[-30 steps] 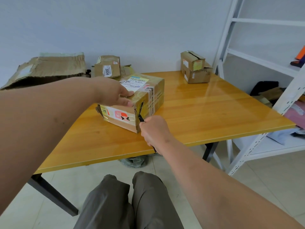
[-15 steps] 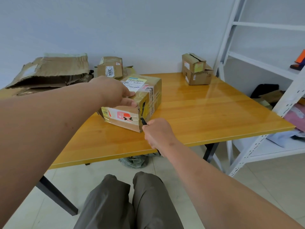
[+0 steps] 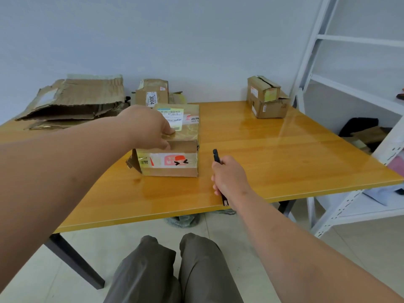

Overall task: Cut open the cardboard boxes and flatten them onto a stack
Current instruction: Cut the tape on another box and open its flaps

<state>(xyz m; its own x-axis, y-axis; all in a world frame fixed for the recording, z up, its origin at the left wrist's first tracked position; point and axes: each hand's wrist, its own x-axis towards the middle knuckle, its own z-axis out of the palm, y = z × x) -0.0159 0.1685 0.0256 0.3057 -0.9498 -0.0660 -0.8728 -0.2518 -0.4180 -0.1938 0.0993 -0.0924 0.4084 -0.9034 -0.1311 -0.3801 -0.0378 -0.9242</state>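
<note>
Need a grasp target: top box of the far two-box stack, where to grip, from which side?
Probably from above, across the top box's two long side walls. It sits tilted on the lower box with its top seam split, so avoid pinching the loose flaps.

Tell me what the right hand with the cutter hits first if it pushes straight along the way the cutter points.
Probably nothing close: the right hand aims the black cutter up-table, just right of the taped box, over bare table. Depth is unclear.
</note>
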